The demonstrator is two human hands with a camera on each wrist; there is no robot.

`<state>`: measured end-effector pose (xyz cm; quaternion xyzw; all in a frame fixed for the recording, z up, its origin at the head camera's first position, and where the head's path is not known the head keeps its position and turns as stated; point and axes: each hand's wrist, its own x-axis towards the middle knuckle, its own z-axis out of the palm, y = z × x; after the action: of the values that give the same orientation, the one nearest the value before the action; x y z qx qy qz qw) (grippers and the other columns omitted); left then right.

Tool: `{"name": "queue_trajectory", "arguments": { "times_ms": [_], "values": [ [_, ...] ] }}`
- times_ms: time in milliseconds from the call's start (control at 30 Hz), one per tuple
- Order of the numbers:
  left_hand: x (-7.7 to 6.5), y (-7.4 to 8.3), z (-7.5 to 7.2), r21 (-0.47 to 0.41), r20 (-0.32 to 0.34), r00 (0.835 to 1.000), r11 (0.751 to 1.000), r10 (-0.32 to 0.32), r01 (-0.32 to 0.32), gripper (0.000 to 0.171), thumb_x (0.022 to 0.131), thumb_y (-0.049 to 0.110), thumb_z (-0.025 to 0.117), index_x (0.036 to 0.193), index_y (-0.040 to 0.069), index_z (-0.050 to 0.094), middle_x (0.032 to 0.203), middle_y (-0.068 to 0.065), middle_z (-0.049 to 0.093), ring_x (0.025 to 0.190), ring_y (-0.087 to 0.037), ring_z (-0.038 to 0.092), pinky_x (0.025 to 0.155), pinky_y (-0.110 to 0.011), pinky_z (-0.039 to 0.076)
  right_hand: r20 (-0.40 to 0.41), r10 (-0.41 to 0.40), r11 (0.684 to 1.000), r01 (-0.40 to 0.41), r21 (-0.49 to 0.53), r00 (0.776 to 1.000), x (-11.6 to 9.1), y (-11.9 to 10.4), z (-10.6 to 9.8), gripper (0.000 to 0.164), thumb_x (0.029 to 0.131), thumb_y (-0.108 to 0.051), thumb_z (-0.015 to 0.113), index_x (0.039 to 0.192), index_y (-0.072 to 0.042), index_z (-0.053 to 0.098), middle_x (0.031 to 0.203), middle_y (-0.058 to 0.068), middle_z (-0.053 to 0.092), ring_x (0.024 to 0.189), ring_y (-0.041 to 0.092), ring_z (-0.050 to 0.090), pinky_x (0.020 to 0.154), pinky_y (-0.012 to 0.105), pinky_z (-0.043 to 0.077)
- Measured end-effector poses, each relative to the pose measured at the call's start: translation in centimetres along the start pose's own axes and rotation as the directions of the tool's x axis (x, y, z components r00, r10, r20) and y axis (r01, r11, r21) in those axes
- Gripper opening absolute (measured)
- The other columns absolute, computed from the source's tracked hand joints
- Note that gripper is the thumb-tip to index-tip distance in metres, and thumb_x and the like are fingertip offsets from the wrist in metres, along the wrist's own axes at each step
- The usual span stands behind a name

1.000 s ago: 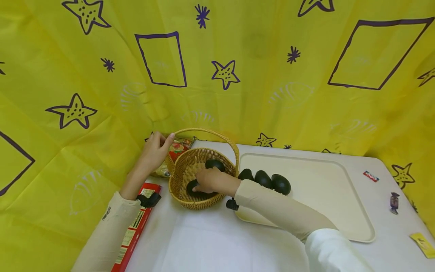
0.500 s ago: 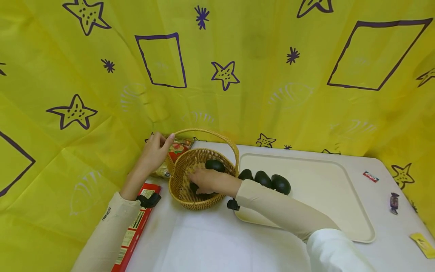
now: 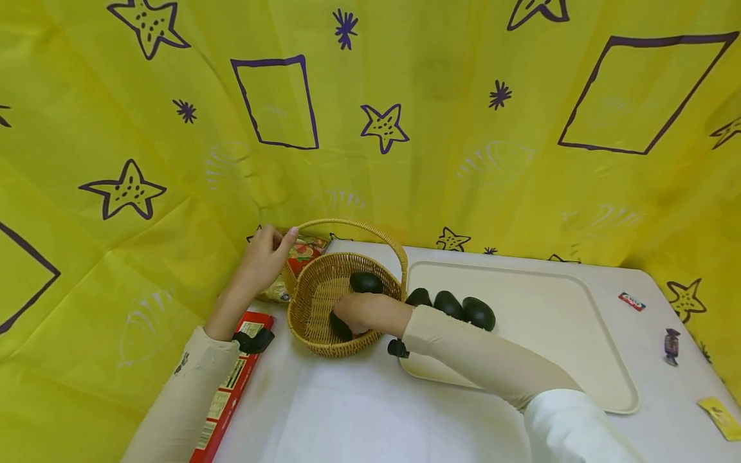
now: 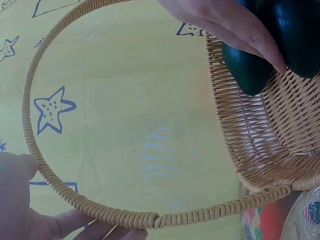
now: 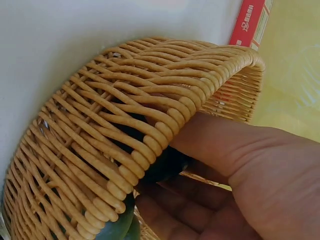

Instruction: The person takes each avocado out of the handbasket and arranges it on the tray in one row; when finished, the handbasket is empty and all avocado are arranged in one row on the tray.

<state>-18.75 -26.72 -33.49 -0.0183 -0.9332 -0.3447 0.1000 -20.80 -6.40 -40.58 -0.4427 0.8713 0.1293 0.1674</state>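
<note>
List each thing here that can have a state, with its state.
Basket: upright, handle raised
Left hand: holding the handle
Right hand: inside basket, gripping a dark fruit
Second fruit: lying in the basket
Three tray fruits: lying in a row
Tray: lying flat
Red box: lying down; seal unclear
Purple candy: wrapped

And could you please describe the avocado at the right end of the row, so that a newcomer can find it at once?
Find the big cream tray, just right of the wicker basket. Near its left edge, three dark green avocados show in a row. Yours is the rightmost avocado, the one farthest from the basket.
</note>
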Motion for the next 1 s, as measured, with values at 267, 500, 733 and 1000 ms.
{"name": "queue_trajectory", "arguments": {
  "times_ms": [267, 500, 733, 1000],
  "values": [
    [0.2, 0.0, 0.1, -0.004, -0.009, 1.0, 1.0, 0.028, -0.028, 0.056, 0.112, 0.056, 0.038, 0.094, 0.003, 0.043, 0.09, -0.016, 0.043, 0.08, -0.03, 0.04, 0.072, -0.04, 0.036, -0.074, -0.076, 0.994, 0.081, 0.067, 0.994, 0.0, 0.9, 0.3, 0.047, 0.093, -0.027, 0.085, 0.133, -0.013, 0.066, 0.119, 0.003, 0.074, 0.11, 0.015, 0.07, 0.09, 0.026, 0.056],
    [0.1, -0.1, 0.1, -0.001, -0.001, 1.0, 1.0, 0.005, -0.005, 0.057, 0.112, 0.057, 0.038, 0.099, 0.003, 0.045, 0.096, -0.017, 0.046, 0.082, -0.031, 0.043, 0.073, -0.041, 0.037, -0.187, -0.101, 0.952, 0.149, 0.268, 0.977, -0.7, 2.0, -0.1, 0.072, 0.097, -0.029, 0.08, 0.159, -0.011, 0.048, 0.147, 0.011, 0.063, 0.136, 0.024, 0.059, 0.109, 0.035, 0.051],
    [0.1, -0.3, 0.1, -0.016, -0.002, 1.0, 1.0, 0.012, -0.012, 0.057, 0.112, 0.057, 0.038, 0.098, 0.002, 0.045, 0.095, -0.018, 0.045, 0.08, -0.031, 0.042, 0.072, -0.041, 0.037, -0.354, -0.117, 0.869, 0.269, 0.416, 0.928, -3.2, 3.1, -0.4, 0.083, 0.095, -0.025, 0.081, 0.163, -0.008, 0.038, 0.163, 0.013, 0.046, 0.147, 0.026, 0.049, 0.116, 0.037, 0.045],
    [0.2, -0.3, 0.0, -0.014, -0.004, 0.999, 0.999, 0.032, -0.032, 0.059, 0.111, 0.058, 0.038, 0.09, 0.003, 0.043, 0.086, -0.018, 0.043, 0.076, -0.032, 0.041, 0.069, -0.041, 0.036, -0.485, -0.099, 0.774, 0.374, 0.512, 0.869, -8.4, 4.3, -0.5, 0.083, 0.096, -0.022, 0.08, 0.164, -0.007, 0.035, 0.162, 0.009, 0.048, 0.146, 0.023, 0.051, 0.113, 0.038, 0.048]
  ]
}}
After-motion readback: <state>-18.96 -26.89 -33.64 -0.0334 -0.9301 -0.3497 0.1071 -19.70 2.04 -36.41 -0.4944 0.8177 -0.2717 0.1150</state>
